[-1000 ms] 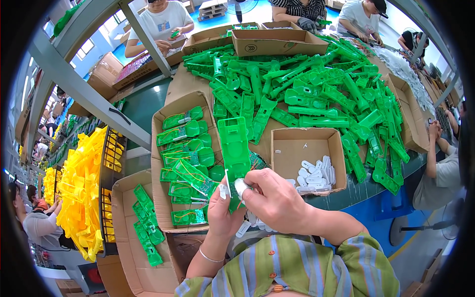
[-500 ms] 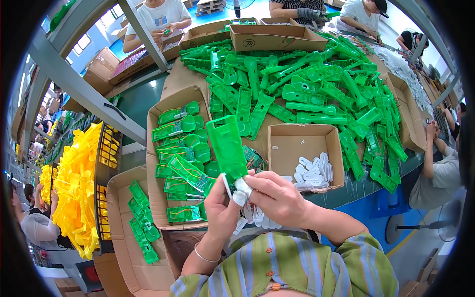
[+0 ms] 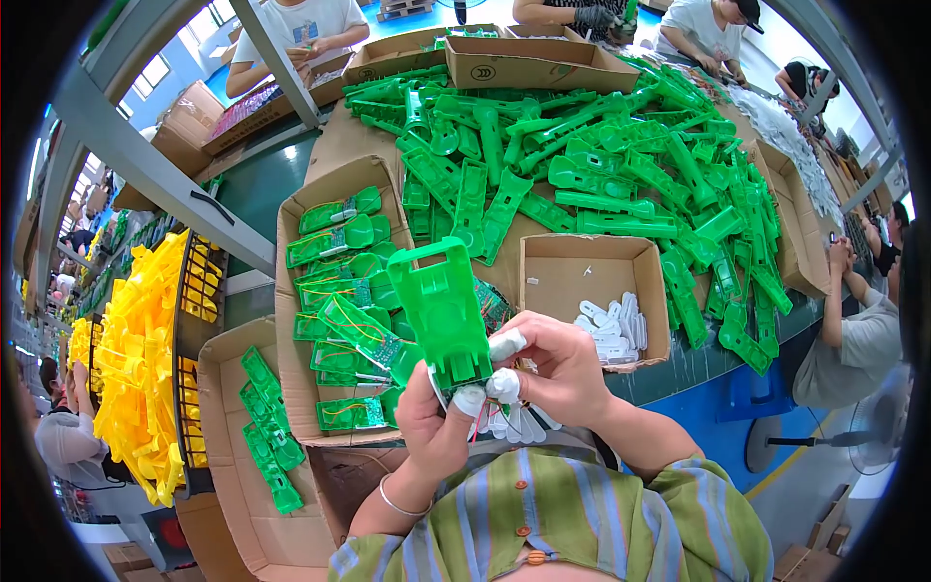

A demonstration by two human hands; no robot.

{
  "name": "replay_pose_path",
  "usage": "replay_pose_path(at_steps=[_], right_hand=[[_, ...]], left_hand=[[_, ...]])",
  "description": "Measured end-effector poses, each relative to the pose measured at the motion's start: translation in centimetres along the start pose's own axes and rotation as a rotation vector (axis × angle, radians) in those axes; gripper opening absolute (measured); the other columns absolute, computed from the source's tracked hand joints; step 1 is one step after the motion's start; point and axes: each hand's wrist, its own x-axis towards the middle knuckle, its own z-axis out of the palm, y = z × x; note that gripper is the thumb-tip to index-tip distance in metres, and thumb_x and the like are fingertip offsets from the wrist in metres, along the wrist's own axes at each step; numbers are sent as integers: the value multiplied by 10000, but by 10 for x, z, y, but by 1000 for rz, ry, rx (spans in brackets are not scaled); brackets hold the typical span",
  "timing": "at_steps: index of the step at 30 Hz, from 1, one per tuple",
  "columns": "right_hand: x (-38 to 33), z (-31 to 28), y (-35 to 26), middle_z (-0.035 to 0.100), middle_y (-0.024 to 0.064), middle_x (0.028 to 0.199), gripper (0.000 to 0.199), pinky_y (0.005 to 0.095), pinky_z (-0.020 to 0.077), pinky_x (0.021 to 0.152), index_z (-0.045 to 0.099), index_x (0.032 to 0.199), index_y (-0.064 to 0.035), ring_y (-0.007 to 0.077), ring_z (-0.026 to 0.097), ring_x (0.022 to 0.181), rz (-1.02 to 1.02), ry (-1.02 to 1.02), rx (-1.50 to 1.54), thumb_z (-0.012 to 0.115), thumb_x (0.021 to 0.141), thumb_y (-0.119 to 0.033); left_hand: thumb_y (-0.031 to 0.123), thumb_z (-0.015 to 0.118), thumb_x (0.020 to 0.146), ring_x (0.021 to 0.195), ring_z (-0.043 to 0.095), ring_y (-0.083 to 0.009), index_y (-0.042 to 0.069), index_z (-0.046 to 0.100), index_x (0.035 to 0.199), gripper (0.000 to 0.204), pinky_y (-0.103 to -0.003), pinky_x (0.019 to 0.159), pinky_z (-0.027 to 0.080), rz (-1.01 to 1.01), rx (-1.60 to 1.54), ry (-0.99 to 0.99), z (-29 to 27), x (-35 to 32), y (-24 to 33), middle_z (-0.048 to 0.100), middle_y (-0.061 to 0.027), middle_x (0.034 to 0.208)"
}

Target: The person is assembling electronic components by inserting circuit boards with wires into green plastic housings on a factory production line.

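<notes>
Both hands hold one bright green plastic housing point(image 3: 444, 308) upright in front of my chest. My left hand point(image 3: 433, 429) grips its lower end from below, thumb tip wrapped in white tape. My right hand point(image 3: 555, 366) clasps the lower right side, with taped fingertips pressed on the base. Thin wires and small white parts point(image 3: 514, 423) hang under the hands. A cardboard box of green assemblies with circuit boards point(image 3: 339, 310) lies left of the housing. A smaller cardboard box point(image 3: 582, 276) with white plastic pieces point(image 3: 613, 325) sits to the right.
A large heap of green housings point(image 3: 601, 145) covers the table behind. Another box with green parts point(image 3: 267, 436) sits low at the left. Yellow plastic parts point(image 3: 136, 359) fill a rack at far left. Other people work across the table point(image 3: 301, 29) and at the right point(image 3: 853, 320).
The green housing has been lifted higher and tilted more upright, closer to my view. My fingers have shifted to pinch its lower end.
</notes>
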Motion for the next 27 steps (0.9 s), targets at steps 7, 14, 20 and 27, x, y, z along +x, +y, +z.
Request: replay_pose_path(at_steps=[7, 14, 20, 27], right_hand=[[-1, 1, -3, 543, 113, 945, 221, 250, 468, 708, 583, 921, 51, 138, 548, 844, -21, -34, -163, 680, 730, -3], [6, -8, 4, 534, 115, 986, 296, 275, 475, 719, 538, 984, 41, 163, 547, 867, 71, -143, -10, 679, 749, -69], [-4, -16, 17, 606, 151, 952, 443, 344, 476, 747, 479, 1152, -61, 263, 604, 868, 396, -660, -491, 581, 721, -37], [1, -42, -10, 531, 104, 823, 237, 324, 414, 525, 588, 885, -62, 256, 533, 743, -300, -134, -1504, 544, 671, 32]], left_hand=[[69, 577, 827, 815, 534, -81, -37, 515, 1070, 272, -224, 710, 438, -31, 36, 32, -1, -1, 0, 598, -49, 916], [70, 549, 837, 750, 546, -109, -12, 507, 1048, 230, -243, 665, 455, -82, 15, 67, -1, 5, 3, 596, -73, 865], [193, 552, 855, 823, 567, -243, 4, 373, 1141, 387, -363, 711, 500, -213, -338, -40, -7, 19, 7, 524, -176, 945], [7, 527, 819, 873, 520, -168, 7, 326, 1190, 422, -311, 800, 444, -201, 358, -177, -30, 26, 15, 498, -111, 992]])
